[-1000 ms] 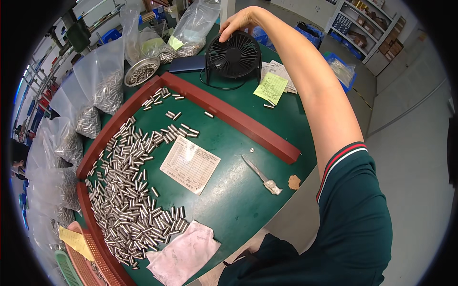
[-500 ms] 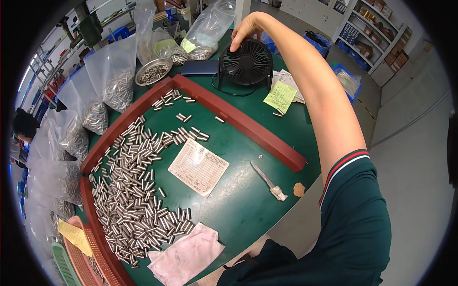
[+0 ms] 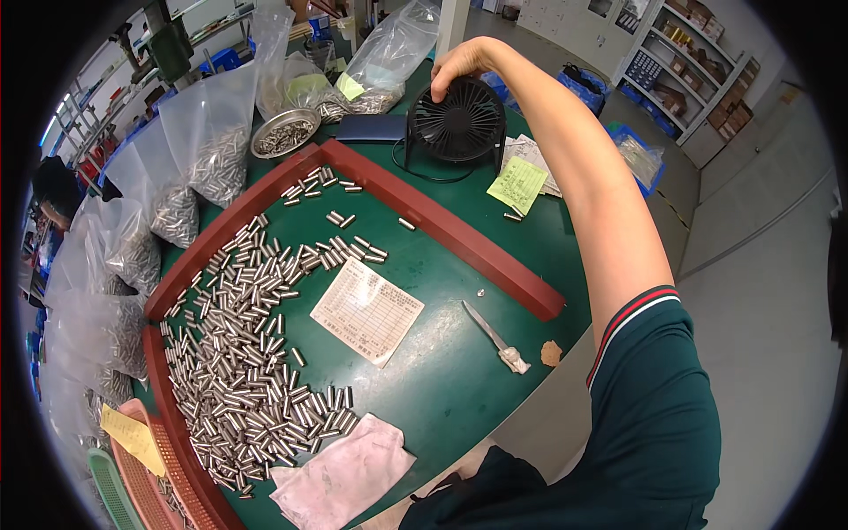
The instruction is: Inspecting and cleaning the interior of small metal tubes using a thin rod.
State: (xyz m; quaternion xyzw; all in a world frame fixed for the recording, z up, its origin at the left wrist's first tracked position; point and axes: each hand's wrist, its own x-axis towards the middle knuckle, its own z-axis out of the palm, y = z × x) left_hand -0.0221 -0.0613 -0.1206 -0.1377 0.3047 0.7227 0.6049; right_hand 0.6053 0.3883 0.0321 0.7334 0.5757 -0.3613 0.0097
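My right hand reaches to the far side of the table and grips the top rim of a black desk fan, thumb on the front grille and the other fingers mostly hidden behind. My left hand is out of view. Nearer me, many short shiny metal pins lie heaped on the green table. Beside the heap is a printed paper card. A knife with a wrapped handle rests to its right, and a pink cloth lies at the near edge.
Dark red bars border the pins on the left and far sides. Clear bags of pins line the left, with a metal bowl behind. Pink baskets stand near left. A yellow-green slip lies by the fan.
My right hand stays on the fan and has dipped very slightly with its rim. The view has shifted a little; the pins, card, knife and cloth lie as before.
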